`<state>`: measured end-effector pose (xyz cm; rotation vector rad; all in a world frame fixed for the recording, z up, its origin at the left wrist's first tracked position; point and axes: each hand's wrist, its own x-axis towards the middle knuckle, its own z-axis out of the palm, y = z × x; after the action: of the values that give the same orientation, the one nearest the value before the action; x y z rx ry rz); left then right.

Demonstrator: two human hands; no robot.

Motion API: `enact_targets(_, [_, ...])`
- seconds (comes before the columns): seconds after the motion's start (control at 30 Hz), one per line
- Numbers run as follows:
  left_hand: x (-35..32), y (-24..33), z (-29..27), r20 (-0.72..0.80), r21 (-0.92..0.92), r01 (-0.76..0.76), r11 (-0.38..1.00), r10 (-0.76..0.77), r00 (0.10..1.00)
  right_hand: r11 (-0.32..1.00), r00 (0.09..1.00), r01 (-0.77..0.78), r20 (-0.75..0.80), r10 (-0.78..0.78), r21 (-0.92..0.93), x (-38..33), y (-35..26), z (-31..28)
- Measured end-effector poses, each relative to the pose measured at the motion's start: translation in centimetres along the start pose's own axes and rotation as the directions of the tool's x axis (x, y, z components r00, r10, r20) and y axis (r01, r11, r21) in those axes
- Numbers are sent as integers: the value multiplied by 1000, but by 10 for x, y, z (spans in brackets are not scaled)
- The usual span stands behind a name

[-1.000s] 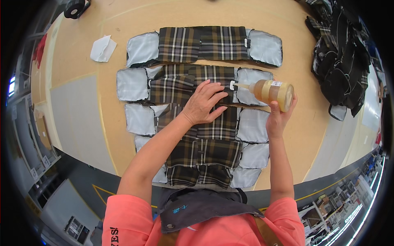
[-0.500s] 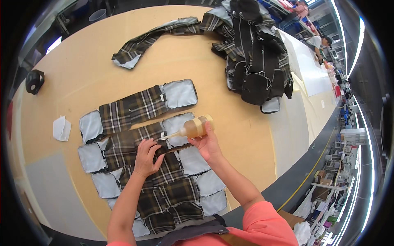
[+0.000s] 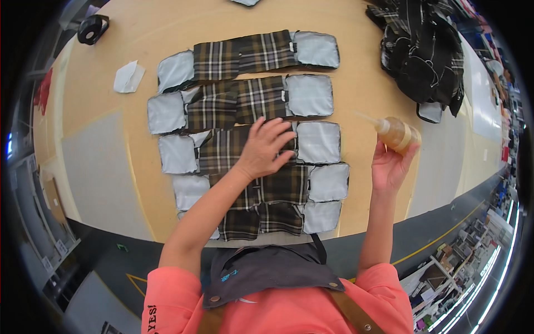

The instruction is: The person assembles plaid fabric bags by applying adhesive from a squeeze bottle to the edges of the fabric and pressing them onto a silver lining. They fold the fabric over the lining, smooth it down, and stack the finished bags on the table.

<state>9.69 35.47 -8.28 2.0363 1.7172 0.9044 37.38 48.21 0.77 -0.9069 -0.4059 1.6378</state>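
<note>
Several plaid fabric pieces with pale grey ends lie in a column on the table (image 3: 361, 217). My left hand (image 3: 265, 149) rests with its fingers spread on the third plaid piece (image 3: 222, 150) from the far end, near its right grey end. To the right of the column, my right hand (image 3: 391, 167) is wrapped round a squeeze bottle (image 3: 401, 138) of amber liquid with a pale nozzle. The bottle is tilted, its nozzle pointing up and left, apart from the fabric. Small white tabs show by the right ends of the second plaid piece (image 3: 258, 99) and the farthest plaid piece (image 3: 245, 55).
A heap of black and plaid straps and pouches (image 3: 423, 61) lies at the far right. Toward the far left are a folded white sheet (image 3: 129, 77) and a black rounded object (image 3: 93, 29). The table's near edge runs just in front of my body.
The view has shifted. The bottle has moved right, away from the second piece where its nozzle touched the white tab. My left hand has gone from the second piece to the third.
</note>
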Motion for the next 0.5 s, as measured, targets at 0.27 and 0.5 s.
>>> enact_targets(0.27, [-34,7,21,171,86,-21,996,6,985,948,998,34,63,-14,-316,-46,40,-20])
enact_targets(0.5, [-55,-4,22,156,106,8,994,-24,987,809,973,172,225,-51,-562,-51,77,-38])
